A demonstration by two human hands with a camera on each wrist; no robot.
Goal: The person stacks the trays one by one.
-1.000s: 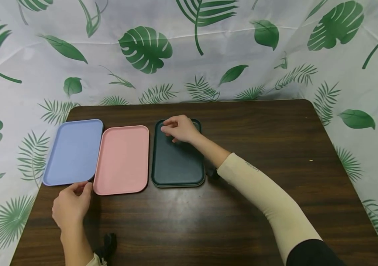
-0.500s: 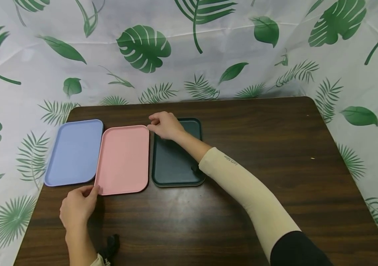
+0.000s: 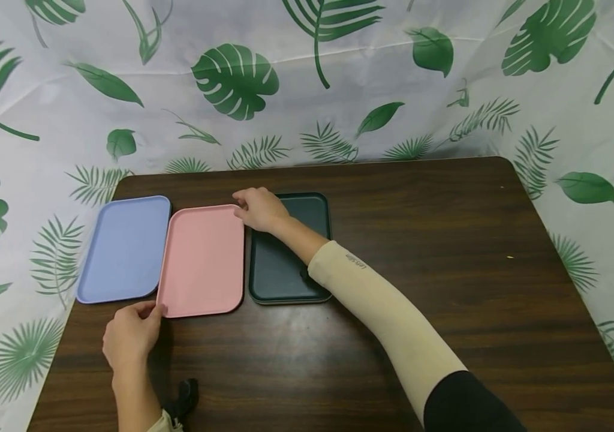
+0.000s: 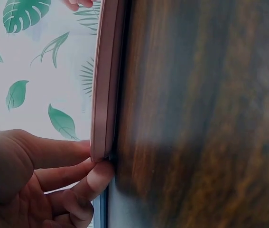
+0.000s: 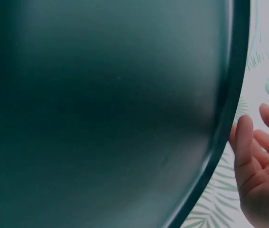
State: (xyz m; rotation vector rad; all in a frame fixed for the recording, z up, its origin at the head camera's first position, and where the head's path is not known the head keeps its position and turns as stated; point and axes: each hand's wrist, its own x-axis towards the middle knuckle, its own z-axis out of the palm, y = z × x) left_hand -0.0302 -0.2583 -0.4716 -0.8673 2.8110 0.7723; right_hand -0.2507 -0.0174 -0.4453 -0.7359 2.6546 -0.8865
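1. On the table's (image 3: 447,252) left half we count three trays: blue (image 3: 123,249), pink (image 3: 201,261), dark green (image 3: 291,264).
2. Our left hand (image 3: 130,336) pinches the pink tray's near-left corner; our right hand (image 3: 258,209) touches its far-right corner, fingers relaxed.
3. Bare wood lies rightward.

Head cam looks forward-down over the whole desk (image 3: 393,198). Left wrist cam sits very near the pink tray (image 4: 105,85) edge; right wrist cam very near the dark green tray (image 5: 101,109). Head view shares both trays.
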